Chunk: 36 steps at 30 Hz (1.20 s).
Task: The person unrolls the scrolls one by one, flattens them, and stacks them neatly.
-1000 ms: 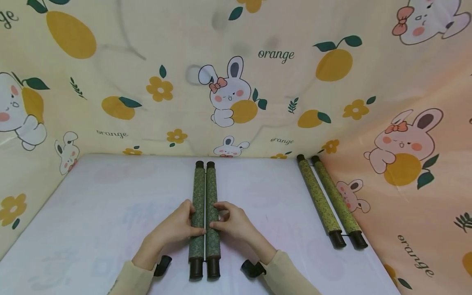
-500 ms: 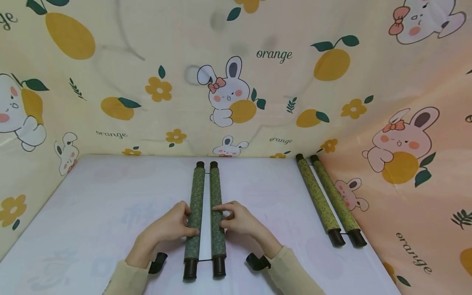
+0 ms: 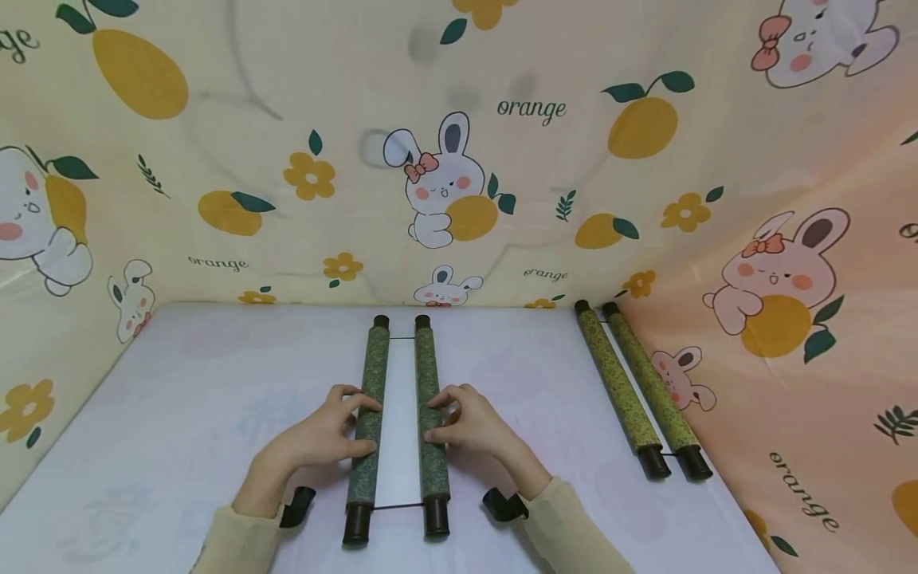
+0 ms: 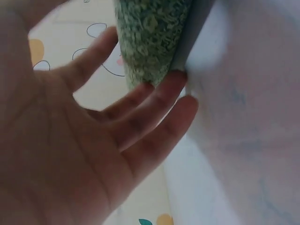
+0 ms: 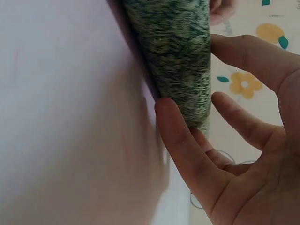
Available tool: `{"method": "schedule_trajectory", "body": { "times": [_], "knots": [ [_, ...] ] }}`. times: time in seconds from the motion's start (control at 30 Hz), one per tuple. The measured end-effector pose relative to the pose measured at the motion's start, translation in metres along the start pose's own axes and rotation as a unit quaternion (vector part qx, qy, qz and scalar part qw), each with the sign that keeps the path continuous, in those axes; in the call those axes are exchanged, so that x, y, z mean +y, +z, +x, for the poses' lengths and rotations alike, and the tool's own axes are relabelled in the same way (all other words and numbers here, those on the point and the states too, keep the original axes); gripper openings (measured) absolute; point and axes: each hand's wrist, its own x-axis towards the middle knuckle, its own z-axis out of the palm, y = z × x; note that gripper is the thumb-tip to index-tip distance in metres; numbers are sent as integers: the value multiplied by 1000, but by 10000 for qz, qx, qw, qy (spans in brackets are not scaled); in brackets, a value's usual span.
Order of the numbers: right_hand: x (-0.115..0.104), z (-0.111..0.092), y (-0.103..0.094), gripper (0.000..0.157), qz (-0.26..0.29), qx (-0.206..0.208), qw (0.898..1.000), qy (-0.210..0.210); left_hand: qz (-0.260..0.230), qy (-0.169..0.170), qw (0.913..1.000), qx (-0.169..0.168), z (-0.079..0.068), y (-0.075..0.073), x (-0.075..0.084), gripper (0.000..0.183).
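A green patterned scroll [image 3: 431, 375] with dark end knobs lies in the middle of the table, its two rolls apart. A white strip [image 3: 398, 430] shows between them, with a thin dark line across each end. My left hand [image 3: 323, 430] grips the left roll, thumb on its top nearer me and fingers farther up. My right hand [image 3: 469, 426] holds the right roll the same way from the other side. In the left wrist view the fingers curve about the roll [image 4: 152, 40]. The right wrist view has fingertips along the roll [image 5: 173, 61], one at its lower edge.
A second scroll [image 3: 620, 383], yellow-green with dark knobs, lies at the right edge of the white table [image 3: 215, 359]. Behind and to the right stands a cloth [image 3: 344, 207] printed with rabbits and oranges. A black wrist mount [image 3: 504, 505] sits at the right cuff.
The two green rolls have moved from nearly side by side to well apart, and the white strip between them has widened. My hands moved outward with them. The second scroll stays put.
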Motion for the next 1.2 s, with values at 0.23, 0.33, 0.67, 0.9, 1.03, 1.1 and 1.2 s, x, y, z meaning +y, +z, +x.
{"method": "schedule_trajectory", "body": {
  "times": [0.23, 0.33, 0.67, 0.9, 1.03, 1.1, 1.2],
  "knots": [
    [7, -2, -8, 54, -22, -230, 9997, -120, 331, -292, 9975, 543, 4, 6, 0, 41],
    [9, -5, -11, 53, -11, -340, 9994, -45, 311, -301, 9975, 557, 5, 6, -1, 42],
    [11, -11, -15, 50, -158, 31, 9998, 142, 666, 178, 9969, 378, 2, -4, -6, 50],
    [11, -17, -16, 61, -619, 227, 9978, 50, 1501, 120, 9874, 493, -1, -1, -8, 57],
    [14, -21, -18, 58, -595, 224, 9980, 42, 1891, 166, 9801, 583, -3, 3, -11, 71],
    [16, -22, -19, 57, -554, 220, 9982, 41, 1956, 220, 9783, 644, -5, 4, -14, 72],
    [17, -24, -20, 55, -502, 194, 9985, 96, 1976, 361, 9769, 734, -7, 5, -17, 68]
  ]
}}
